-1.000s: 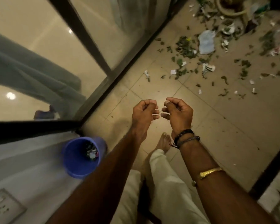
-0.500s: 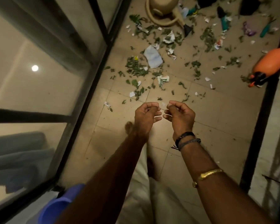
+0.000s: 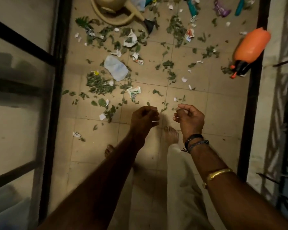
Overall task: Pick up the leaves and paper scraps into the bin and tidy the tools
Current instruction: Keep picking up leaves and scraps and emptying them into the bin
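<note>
Farther apart now, left hand (image 3: 145, 118) and right hand (image 3: 189, 120) hang loosely curled, leaves (image 3: 99, 83) scattered just beyond.

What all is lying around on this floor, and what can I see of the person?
leaves: many, green, scattered over the floor ahead
paper scraps: many, white and printed, among the leaves
pale sheet: one, light blue, centre-left
watering can: one, beige, top edge
spray bottle: one, orange with black head, lying at right
teal tools: at least two, top edge
purple wrapper: one, top right
wrist bands: two, dark, right wrist
feet: two, bare, below the hands
left hand: one, loosely curled, nothing seen in it
right hand: one, loosely curled, nothing seen in it
</note>
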